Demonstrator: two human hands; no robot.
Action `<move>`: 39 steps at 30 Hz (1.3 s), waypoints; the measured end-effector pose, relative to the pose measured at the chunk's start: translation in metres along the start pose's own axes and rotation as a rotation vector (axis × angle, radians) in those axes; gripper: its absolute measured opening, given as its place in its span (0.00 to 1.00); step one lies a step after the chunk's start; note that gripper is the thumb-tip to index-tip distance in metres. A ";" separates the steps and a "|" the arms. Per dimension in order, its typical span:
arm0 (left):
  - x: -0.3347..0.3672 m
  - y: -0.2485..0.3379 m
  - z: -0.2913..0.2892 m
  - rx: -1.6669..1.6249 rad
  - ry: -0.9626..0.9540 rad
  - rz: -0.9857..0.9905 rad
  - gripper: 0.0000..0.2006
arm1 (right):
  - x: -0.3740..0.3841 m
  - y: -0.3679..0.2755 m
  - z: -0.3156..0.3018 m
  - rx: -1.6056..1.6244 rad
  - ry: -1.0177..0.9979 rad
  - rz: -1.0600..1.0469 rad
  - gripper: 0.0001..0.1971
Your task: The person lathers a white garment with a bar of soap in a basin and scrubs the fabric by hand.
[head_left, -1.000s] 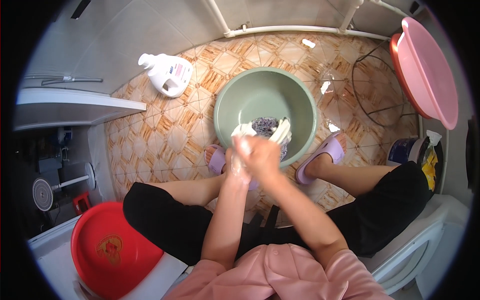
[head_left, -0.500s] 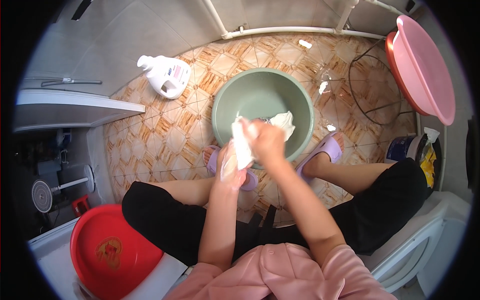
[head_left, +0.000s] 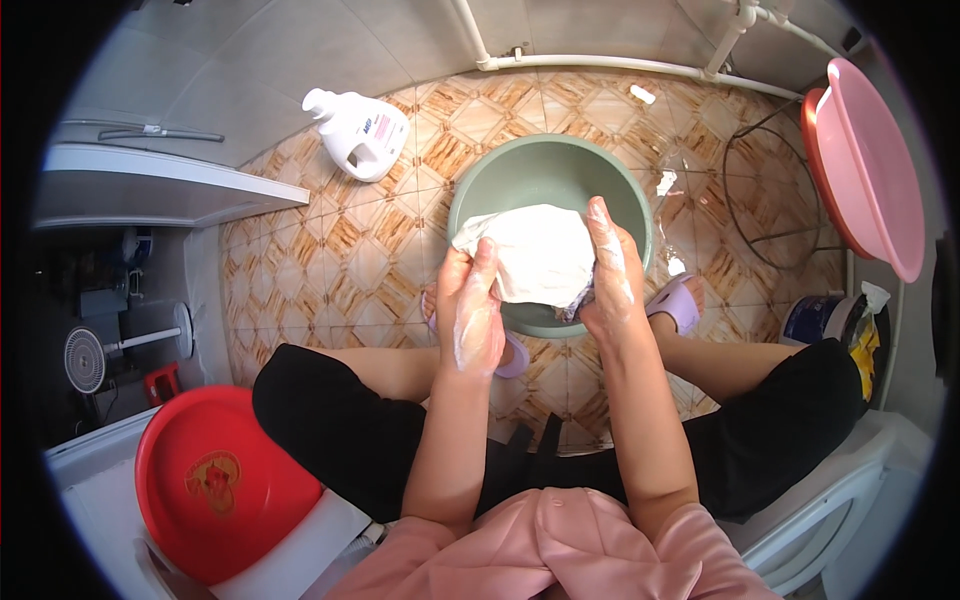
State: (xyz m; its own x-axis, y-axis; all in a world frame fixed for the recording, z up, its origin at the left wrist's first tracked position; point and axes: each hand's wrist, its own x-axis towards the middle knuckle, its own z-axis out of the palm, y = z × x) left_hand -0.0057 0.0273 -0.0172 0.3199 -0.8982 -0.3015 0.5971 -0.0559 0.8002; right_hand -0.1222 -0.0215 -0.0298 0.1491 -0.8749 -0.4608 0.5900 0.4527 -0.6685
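Observation:
A white cloth [head_left: 540, 255], spread out between my two hands, covers part of the green basin [head_left: 646, 215]. My left hand [head_left: 472, 305] grips its left edge, thumb on top. On the right side, my right hand [head_left: 612, 275] holds the other edge with the thumb raised and the fingers mostly hidden behind the cloth. White suds coat both hands and wrists. A darker patterned bit of fabric [head_left: 577, 305] shows under the cloth by my right hand. The basin's floor below the cloth is hidden.
A white detergent bottle [head_left: 362, 135] stands on the tiled floor beyond the basin, to the left. Pink [head_left: 875, 170] and red basins lean against the right wall near a wire rack [head_left: 735, 205]. A red basin [head_left: 240, 480] sits at lower left. White pipes [head_left: 610, 66] run along the back.
My hands were close together, rubbing the bunched cloth; now they are apart with it opened out between them. The whole view has shifted slightly.

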 end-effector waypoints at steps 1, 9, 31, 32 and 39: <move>-0.002 0.001 0.002 0.001 0.005 0.004 0.13 | 0.000 0.002 -0.002 -0.016 -0.025 -0.002 0.16; -0.003 0.010 0.018 -0.095 0.227 0.029 0.16 | -0.007 0.014 0.010 -0.209 -0.069 -0.171 0.11; 0.005 -0.016 0.002 -0.196 0.145 -0.389 0.20 | 0.032 0.019 -0.026 -0.537 -0.162 -0.167 0.15; 0.009 -0.007 0.000 -0.219 0.138 -0.374 0.22 | 0.029 0.015 -0.025 -0.441 -0.170 -0.189 0.14; 0.011 -0.004 -0.013 -0.167 -0.042 -0.130 0.18 | 0.011 -0.026 -0.020 -0.300 -0.314 -0.116 0.13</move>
State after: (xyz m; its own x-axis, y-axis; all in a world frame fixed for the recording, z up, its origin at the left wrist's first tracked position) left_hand 0.0049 0.0229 -0.0306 0.2031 -0.9058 -0.3719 0.7460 -0.1029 0.6579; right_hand -0.1518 -0.0395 -0.0285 0.3566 -0.9117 -0.2041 0.3681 0.3379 -0.8662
